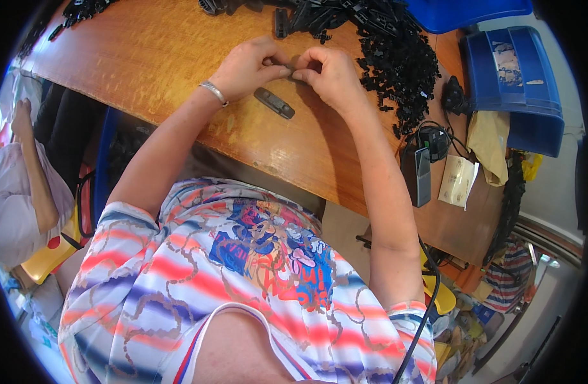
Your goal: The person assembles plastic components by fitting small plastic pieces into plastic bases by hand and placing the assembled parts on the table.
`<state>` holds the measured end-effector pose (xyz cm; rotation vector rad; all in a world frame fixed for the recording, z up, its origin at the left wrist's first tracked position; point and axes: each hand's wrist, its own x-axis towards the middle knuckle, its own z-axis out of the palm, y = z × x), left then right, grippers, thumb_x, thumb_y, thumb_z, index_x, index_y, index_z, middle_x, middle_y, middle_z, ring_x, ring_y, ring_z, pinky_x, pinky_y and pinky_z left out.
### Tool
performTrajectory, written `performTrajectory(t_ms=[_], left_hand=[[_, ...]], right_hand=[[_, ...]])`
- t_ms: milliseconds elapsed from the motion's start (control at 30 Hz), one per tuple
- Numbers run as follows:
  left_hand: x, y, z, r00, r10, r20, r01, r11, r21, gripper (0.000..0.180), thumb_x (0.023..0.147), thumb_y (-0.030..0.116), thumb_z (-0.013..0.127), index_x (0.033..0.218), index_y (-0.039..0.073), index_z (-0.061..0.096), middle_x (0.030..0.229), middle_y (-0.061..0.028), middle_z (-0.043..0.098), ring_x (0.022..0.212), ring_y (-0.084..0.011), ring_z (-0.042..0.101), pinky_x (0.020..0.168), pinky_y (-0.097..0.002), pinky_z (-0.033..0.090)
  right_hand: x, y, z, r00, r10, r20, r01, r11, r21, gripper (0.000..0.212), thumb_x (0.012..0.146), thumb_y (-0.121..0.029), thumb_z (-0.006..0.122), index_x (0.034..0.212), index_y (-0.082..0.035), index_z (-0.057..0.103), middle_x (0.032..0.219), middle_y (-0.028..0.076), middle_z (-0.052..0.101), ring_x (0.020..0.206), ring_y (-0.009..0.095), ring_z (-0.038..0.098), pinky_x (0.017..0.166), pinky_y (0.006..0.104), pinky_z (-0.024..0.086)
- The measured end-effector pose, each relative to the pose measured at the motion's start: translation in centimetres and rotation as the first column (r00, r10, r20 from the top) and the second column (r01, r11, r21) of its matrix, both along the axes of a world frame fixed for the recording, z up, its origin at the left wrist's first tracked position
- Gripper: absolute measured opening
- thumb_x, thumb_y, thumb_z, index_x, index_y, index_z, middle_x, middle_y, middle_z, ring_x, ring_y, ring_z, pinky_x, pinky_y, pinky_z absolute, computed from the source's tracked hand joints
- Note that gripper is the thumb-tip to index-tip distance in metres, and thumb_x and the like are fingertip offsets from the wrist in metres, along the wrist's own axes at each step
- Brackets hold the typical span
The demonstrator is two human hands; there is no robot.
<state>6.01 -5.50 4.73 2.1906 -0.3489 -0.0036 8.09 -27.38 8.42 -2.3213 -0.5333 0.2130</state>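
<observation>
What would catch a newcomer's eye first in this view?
Probably the heap of black parts at the far right of the wooden table. Next come the left hand and right hand, fingertips close together beyond a dark oblong piece. A blue bin at upper right follows.

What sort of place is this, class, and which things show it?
Probably a workshop handling small parts: a worn wooden table, a heap of black pieces and a blue plastic bin.
</observation>
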Motion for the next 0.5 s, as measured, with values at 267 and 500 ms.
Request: performTrajectory(t_ms=[267, 500], left_hand=[[0.1, 0.4, -1.3, 0.987, -0.078, 0.140, 0.080, 0.997, -0.008, 0.024, 0.088, 0.007, 0.082, 0.111, 0.004, 0.076, 0.107, -0.0098, 0.070, 0.097, -0.0282, 0.070, 0.084, -0.0389, 0.056], [0.0, 0.3, -1.0, 0.985, -0.088, 0.146, 0.089, 0.996, -0.004, 0.023, 0.087, 0.007, 0.082, 0.109, 0.003, 0.076, 0.106, -0.0102, 0.070, 0.098, -0.0291, 0.070, 0.085, -0.0389, 0.056]], right_hand=[[-1.6, -0.1, -2.0, 0.959, -0.021, 0.282, -0.045, 0.973, 0.225, 0.012, 0.085, -0.004, 0.084, 0.093, -0.004, 0.075, 0.089, 0.011, 0.071, 0.079, 0.030, 0.070, 0.070, 0.0393, 0.055], [-0.8, -0.6, -2.1, 0.928, 0.067, 0.368, -0.118, 0.986, 0.119, 0.012, 0.085, -0.005, 0.084, 0.093, -0.003, 0.075, 0.088, 0.012, 0.070, 0.079, 0.031, 0.070, 0.070, 0.0411, 0.055]])
